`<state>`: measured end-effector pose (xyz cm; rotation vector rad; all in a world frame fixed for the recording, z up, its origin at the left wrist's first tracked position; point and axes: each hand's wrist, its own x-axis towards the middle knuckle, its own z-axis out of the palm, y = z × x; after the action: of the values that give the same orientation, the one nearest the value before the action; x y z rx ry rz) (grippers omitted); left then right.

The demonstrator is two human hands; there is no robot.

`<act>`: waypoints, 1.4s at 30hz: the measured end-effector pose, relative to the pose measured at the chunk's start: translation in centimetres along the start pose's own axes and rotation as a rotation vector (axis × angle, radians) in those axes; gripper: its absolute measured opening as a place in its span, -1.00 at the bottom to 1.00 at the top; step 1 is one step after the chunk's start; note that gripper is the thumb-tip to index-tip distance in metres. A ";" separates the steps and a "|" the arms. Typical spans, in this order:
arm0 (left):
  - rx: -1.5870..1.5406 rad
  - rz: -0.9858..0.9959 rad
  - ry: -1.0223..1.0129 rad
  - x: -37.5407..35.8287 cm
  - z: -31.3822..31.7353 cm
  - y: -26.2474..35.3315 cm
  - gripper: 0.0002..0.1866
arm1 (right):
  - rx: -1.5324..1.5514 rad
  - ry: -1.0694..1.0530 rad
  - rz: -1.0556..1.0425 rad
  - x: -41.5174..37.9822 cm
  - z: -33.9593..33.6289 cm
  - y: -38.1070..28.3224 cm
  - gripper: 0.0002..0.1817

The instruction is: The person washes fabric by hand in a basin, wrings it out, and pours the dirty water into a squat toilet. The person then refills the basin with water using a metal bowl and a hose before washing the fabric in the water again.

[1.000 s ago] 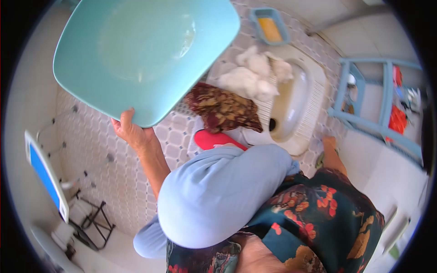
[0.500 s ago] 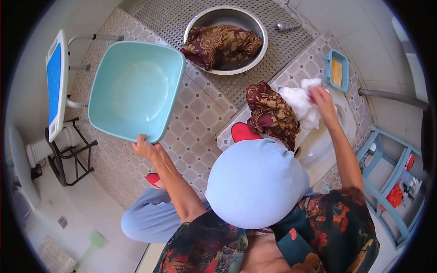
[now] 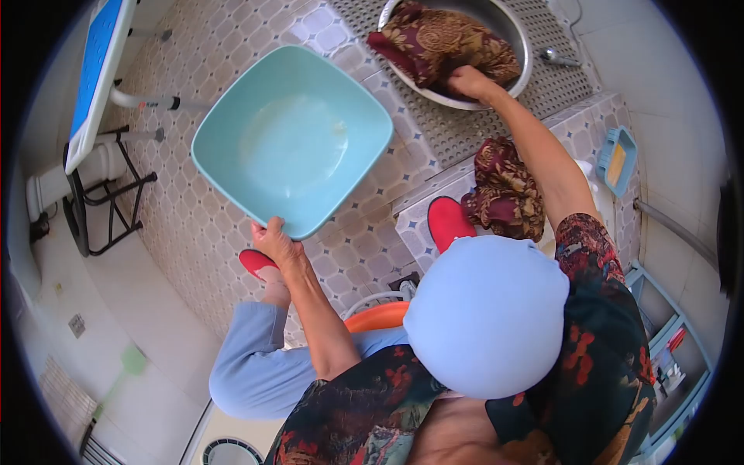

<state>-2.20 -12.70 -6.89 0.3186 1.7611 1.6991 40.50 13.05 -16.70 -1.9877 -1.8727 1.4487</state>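
Observation:
My left hand (image 3: 275, 242) is closed on the near rim of a square teal plastic basin (image 3: 291, 132), which has nothing in it. Reaching forward, my right hand (image 3: 471, 82) grips the maroon and gold patterned cloth (image 3: 442, 39) bunched in a round metal basin (image 3: 528, 62). Part of this cloth hangs over the basin's left rim, and some of my right fingertips are hidden. A second bunched patterned cloth (image 3: 504, 194) lies on the tiled step below my right forearm. White material beside it is mostly hidden by that arm.
A blue soap dish (image 3: 618, 161) with a yellowish bar stands at the right. The shower head (image 3: 559, 57) rests on the grey perforated mat (image 3: 457, 136). A blue-seated stool (image 3: 97, 66) and black folding frame (image 3: 112, 198) stand left. A blue rack (image 3: 670, 333) is at lower right.
My right hand has left the white material and reached forward to the cloth in the metal basin. The teal basin, still held by my left hand, has turned. The view has shifted.

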 end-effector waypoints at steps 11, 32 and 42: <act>0.105 0.011 0.007 -3.1 2.4 1.6 -0.81 | 1.622 -1.020 -0.164 0.4 1.6 -3.7 -0.75; 0.105 -0.094 -0.060 -3.9 5.0 4.5 -0.79 | -0.339 0.099 0.032 -0.8 -0.6 -1.6 -0.57; 0.230 -0.215 -0.075 -4.0 5.0 5.1 -0.79 | 1.170 -0.291 0.144 -3.4 3.3 -10.7 -0.66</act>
<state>2.47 -10.40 -0.57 0.2780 1.8653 1.3214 30.87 11.41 -10.17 -1.3307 -0.5419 2.1872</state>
